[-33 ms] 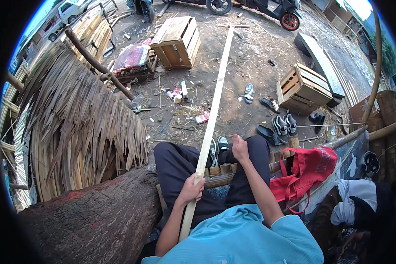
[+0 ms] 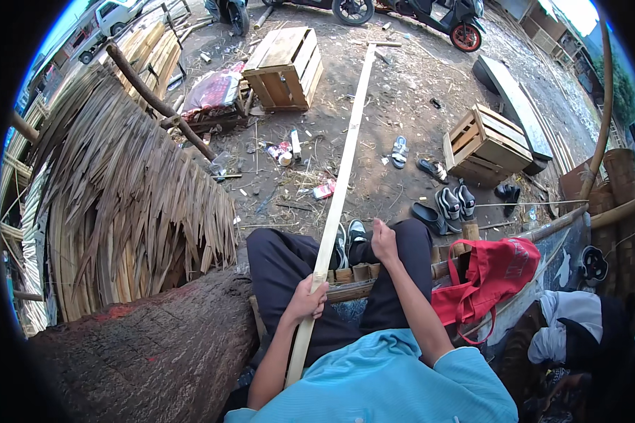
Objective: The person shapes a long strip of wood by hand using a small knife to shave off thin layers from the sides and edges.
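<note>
A long, pale bamboo strip (image 2: 347, 158) slants from beside my waist, between my knees, out over the ground. My left hand (image 2: 308, 299) is wrapped round its near part, above my left thigh. The strip's far end lies by a short crosswise stick (image 2: 386, 44). Raised near my right knee, my right hand (image 2: 384, 241) is closed with the thumb on top, apart from the strip. Whatever it may hold is hidden by the fingers. The strip's lowest end disappears beside my blue shirt.
Dry thatch (image 2: 141, 183) and a thick log (image 2: 155, 338) flank my left. A red bag (image 2: 497, 275) lies at my right, near a person in white and black (image 2: 568, 328). Ahead are two wooden crates (image 2: 282, 67), shoes (image 2: 448, 204), litter and parked motorbikes (image 2: 444, 21).
</note>
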A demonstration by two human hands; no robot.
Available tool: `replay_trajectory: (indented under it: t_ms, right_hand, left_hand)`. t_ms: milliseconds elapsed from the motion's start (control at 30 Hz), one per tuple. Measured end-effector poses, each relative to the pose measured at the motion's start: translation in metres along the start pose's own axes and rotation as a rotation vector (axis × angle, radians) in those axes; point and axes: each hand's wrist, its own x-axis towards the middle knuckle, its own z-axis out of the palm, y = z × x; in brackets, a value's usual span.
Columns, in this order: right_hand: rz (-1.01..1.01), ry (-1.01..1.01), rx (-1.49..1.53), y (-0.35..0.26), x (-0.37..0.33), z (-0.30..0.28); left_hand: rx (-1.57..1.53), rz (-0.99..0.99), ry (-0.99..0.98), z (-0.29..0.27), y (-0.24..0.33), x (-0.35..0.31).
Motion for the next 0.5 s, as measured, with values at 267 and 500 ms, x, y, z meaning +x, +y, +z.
replay_trajectory:
  t_ms: [267,500]
  right_hand:
    - [-0.05,-0.231,-0.028,0.002,-0.032,0.001]
    - [-0.012,-0.239,0.038,-0.011,-0.038,0.015]
  left_hand:
    - [-0.035,-0.041,0.022,-0.006,0.001,0.06]
    - [0.101,-0.037,0.017,0.0,-0.005,0.062]
